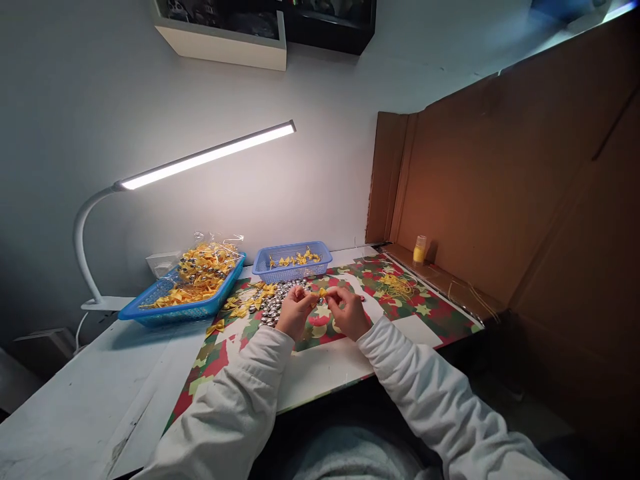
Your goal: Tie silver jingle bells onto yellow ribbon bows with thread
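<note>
A small yellow bow [323, 292] is held up between my two hands, with a tiny silver bell-like ball just beneath it. My left hand [295, 312] is closed in a pinch at the bow's left side. From the other side, my right hand [350, 313] pinches it with thumb and forefinger. The fingers hide exactly how ball and bow are joined. Below and left of the hands lies a heap of shiny silver bells [273, 308]. Loose yellow bows [244, 305] are spread beside that heap.
A blue basket [231, 293] piled with yellow bows stands left, and a smaller blue basket [293, 272] stands behind the hands. Yellow cords [396, 287] lie right. A yellow-filled bottle [419, 249] is by the cardboard wall [475, 200]. A lamp [210, 155] hangs above.
</note>
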`<state>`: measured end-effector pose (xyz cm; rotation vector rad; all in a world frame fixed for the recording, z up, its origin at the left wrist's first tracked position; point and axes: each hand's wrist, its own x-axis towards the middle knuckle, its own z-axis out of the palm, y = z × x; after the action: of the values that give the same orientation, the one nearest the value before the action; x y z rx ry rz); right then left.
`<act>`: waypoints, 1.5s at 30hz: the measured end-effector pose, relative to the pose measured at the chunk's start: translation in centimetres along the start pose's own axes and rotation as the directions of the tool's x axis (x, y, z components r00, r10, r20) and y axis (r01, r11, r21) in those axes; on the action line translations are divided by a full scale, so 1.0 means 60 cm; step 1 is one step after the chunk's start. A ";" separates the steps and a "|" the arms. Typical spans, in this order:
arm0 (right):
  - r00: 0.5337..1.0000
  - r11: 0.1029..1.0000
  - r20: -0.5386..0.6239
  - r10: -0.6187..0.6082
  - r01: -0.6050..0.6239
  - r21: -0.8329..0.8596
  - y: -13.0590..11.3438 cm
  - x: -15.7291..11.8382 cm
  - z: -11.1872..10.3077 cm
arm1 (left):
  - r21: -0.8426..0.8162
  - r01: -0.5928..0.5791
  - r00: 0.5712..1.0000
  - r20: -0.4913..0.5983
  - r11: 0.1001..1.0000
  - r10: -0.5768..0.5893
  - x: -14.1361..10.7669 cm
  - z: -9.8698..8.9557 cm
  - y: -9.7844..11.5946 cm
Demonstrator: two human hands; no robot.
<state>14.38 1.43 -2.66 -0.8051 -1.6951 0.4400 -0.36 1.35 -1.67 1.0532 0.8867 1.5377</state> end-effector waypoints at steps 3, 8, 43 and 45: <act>0.998 0.997 0.004 0.062 -0.062 0.047 0.009 0.002 0.004 | 0.021 -0.081 0.997 -0.020 0.997 0.081 0.001 -0.001 0.001; 0.994 0.990 0.037 0.108 -0.110 0.083 0.017 0.003 0.011 | 0.081 -0.161 0.987 -0.006 0.984 0.162 0.001 -0.002 0.000; 0.981 0.982 -0.170 -0.092 0.118 0.147 -0.003 0.010 -0.009 | 0.371 -0.069 0.998 0.013 0.926 0.069 0.023 -0.018 -0.026; 0.986 0.975 -0.156 -0.050 0.082 0.207 -0.002 0.010 -0.009 | 0.369 -0.039 0.999 0.006 0.929 0.040 0.024 -0.019 -0.027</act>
<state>14.79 1.71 -2.02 -0.6076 -1.5013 0.4931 -1.04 3.08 -3.30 1.3443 1.1941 1.4349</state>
